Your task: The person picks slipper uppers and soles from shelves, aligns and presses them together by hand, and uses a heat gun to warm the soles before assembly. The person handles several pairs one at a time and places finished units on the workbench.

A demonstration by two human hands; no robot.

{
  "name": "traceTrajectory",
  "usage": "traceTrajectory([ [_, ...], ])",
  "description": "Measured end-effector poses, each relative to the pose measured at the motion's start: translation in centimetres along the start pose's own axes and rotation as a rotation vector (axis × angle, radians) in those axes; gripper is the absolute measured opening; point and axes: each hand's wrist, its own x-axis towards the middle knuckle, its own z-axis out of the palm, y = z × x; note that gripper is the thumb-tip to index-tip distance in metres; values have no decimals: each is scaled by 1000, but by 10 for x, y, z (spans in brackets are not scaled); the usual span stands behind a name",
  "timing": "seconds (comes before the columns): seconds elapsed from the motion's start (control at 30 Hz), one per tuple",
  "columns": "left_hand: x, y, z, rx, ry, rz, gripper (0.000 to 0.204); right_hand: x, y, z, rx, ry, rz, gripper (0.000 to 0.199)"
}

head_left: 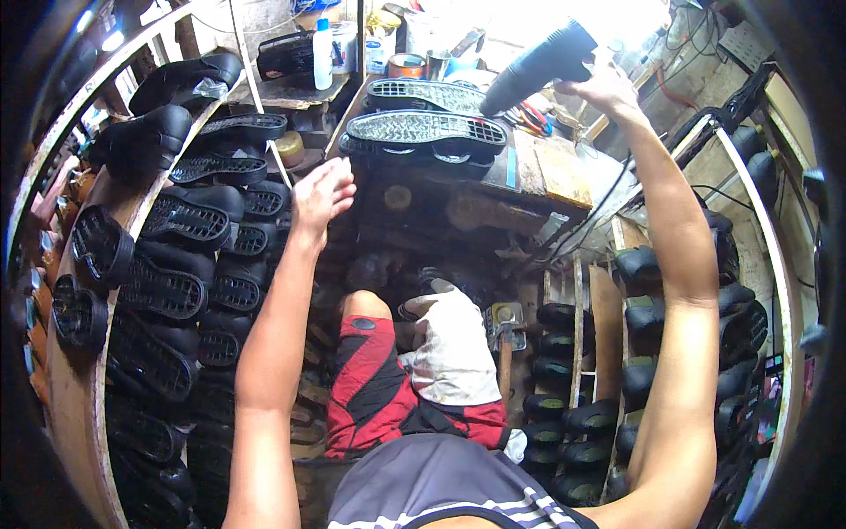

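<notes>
My right hand (608, 91) is raised over the right side of the workbench. It grips a black hair dryer (539, 69), whose narrow end points down and left at the shoe soles. The nearer sole (427, 130) lies with its pale, grid-patterned inside facing up. Behind it is a similar sole (421, 93), and more black soles show underneath. My left hand (324, 196) hovers in front of the bench's left corner, apart from the soles. Nothing is in it, and its fingers are loosely extended.
Racks of black shoes and soles (185, 216) stand on the left, with another shoe rack (643, 326) on the right. A white-blue bottle (322, 55), an orange can (407, 65) and red-handled pliers (535, 119) are around the bench. Dark cords (608, 207) hang at its right.
</notes>
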Motion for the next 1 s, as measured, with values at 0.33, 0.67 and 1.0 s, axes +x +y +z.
traceTrajectory([
  [0.33,92,16,58,-11,290,-227,52,59,-128,44,-73,-31,-127,101],
  [0.67,93,15,78,212,226,130,33,75,-163,53,125,34,-339,90],
  [1.0,55,66,98,-426,227,401,34,3,21,64,99,142,167,84],
])
